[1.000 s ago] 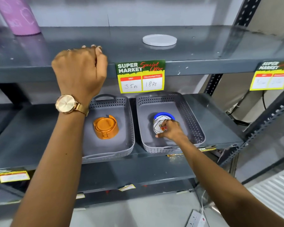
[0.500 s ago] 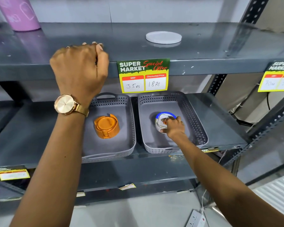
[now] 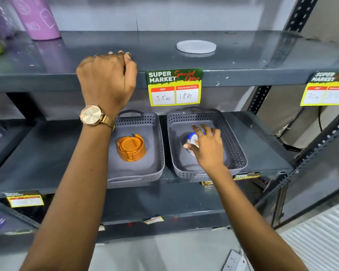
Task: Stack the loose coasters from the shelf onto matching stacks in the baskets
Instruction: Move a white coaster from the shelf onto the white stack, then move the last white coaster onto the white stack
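Note:
A white round coaster (image 3: 196,46) lies loose on the upper shelf (image 3: 243,55), right of centre. Two grey baskets stand on the shelf below. The left basket (image 3: 157,153) holds an orange stack of coasters (image 3: 131,146) in a holder. In the right basket (image 3: 233,149) sits a patterned stack with a blue rim (image 3: 191,139), mostly hidden by my right hand (image 3: 205,147), whose fingers are spread just above it. My left hand (image 3: 106,79), with a gold watch on its wrist, rests curled on the front edge of the upper shelf; nothing shows in it.
A pink bottle (image 3: 35,16) stands at the upper shelf's back left. Yellow and green price tags (image 3: 174,87) hang from the shelf edges. A perforated upright post (image 3: 299,14) rises at the right. A white power strip (image 3: 233,263) lies on the floor.
My right hand has opened its fingers and lifted slightly off the patterned stack. The view has shifted a little downward. My left hand has stayed on the shelf edge.

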Motion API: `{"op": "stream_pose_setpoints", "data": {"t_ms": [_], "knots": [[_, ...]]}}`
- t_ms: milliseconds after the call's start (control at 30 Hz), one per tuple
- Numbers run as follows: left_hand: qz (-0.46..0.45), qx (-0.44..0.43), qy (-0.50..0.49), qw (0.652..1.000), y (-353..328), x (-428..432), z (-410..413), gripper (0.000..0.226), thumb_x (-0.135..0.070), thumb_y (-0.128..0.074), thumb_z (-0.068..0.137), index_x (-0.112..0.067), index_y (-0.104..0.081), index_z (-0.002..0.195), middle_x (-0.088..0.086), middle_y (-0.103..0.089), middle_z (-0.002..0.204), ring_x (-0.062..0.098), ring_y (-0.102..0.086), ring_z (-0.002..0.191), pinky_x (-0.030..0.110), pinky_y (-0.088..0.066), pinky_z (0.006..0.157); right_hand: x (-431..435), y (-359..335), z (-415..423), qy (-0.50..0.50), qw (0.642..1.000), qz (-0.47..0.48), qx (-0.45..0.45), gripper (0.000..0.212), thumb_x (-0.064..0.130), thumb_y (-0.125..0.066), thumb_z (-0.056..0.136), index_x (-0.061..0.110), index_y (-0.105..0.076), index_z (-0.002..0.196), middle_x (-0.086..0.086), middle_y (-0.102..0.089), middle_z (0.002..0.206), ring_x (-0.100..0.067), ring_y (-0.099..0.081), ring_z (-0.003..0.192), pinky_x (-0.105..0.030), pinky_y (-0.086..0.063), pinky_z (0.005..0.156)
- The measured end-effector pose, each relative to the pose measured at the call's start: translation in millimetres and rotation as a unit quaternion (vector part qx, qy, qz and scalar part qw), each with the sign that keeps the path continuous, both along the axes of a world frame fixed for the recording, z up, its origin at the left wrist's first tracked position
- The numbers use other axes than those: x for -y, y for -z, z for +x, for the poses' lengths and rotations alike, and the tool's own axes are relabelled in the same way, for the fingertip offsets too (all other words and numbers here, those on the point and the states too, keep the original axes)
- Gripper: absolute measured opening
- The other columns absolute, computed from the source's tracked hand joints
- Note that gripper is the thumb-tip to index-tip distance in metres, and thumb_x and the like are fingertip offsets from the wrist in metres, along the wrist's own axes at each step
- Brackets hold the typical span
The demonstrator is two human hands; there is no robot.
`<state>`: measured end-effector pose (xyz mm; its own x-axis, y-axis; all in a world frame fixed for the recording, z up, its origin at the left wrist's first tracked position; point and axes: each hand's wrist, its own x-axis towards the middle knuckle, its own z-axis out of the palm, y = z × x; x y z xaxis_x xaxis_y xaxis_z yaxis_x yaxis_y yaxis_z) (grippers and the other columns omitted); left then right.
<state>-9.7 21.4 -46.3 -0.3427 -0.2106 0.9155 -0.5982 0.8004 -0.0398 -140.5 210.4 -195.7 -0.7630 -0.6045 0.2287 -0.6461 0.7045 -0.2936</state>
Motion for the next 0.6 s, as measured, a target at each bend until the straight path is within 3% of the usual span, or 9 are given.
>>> {"op": "stream_pose_setpoints", "data": {"t_ms": [167, 400, 500, 600], "knots": [[0.000, 0.020, -0.002, 1.000, -1.9, -0.4, 0.8, 0.043, -0.020, -0.043, 0.095, -0.008, -0.054, 0.055, 0.014, -0.053, 0.049, 0.029, -0.044, 0.045, 0.030, -0.019, 0.049, -30.9, -47.0, 59.2, -0.058, 0.981, -0.169, -0.074, 0.053, 0.046, -0.055, 0.089, 0.018, -0.055, 0.135, -0.004, -0.055, 0.137, -0.031, -0.042, 0.120, -0.039, -0.040, 0.103], [0.018, 0.031, 0.026, 0.999, -7.5, -5.1, 4.4, 0.041, -0.020, -0.040, 0.092, -0.007, -0.057, 0.057, 0.012, -0.053, 0.048, 0.028, -0.048, 0.041, 0.026, -0.024, 0.048, -50.4, -166.0, 76.6, -0.126, 0.905, -0.373, -0.161, 0.027, 0.035, -0.055, 0.095, 0.018, -0.069, 0.112, 0.009, -0.068, 0.105, -0.016, -0.049, 0.104, -0.011, -0.032, 0.090], [0.026, 0.036, 0.036, 0.998, -7.8, -7.0, 5.8, 0.039, -0.022, -0.040, 0.090, -0.009, -0.058, 0.057, 0.011, -0.053, 0.048, 0.027, -0.050, 0.040, 0.026, -0.029, 0.046, -32.9, -202.8, 45.6, -0.131, 0.906, -0.380, -0.132, 0.033, 0.042, -0.061, 0.090, 0.018, -0.068, 0.111, 0.008, -0.069, 0.107, -0.015, -0.052, 0.107, -0.019, -0.039, 0.085], [0.046, 0.043, 0.040, 0.997, -7.3, -6.0, 5.3, 0.041, -0.024, -0.037, 0.090, -0.010, -0.063, 0.062, 0.010, -0.057, 0.051, 0.029, -0.055, 0.043, 0.029, -0.039, 0.045, 1.6, -232.3, -3.7, -0.110, 0.955, -0.275, -0.028, 0.054, 0.048, -0.071, 0.079, 0.014, -0.062, 0.120, -0.004, -0.066, 0.120, -0.024, -0.055, 0.117, -0.033, -0.045, 0.094]]}}
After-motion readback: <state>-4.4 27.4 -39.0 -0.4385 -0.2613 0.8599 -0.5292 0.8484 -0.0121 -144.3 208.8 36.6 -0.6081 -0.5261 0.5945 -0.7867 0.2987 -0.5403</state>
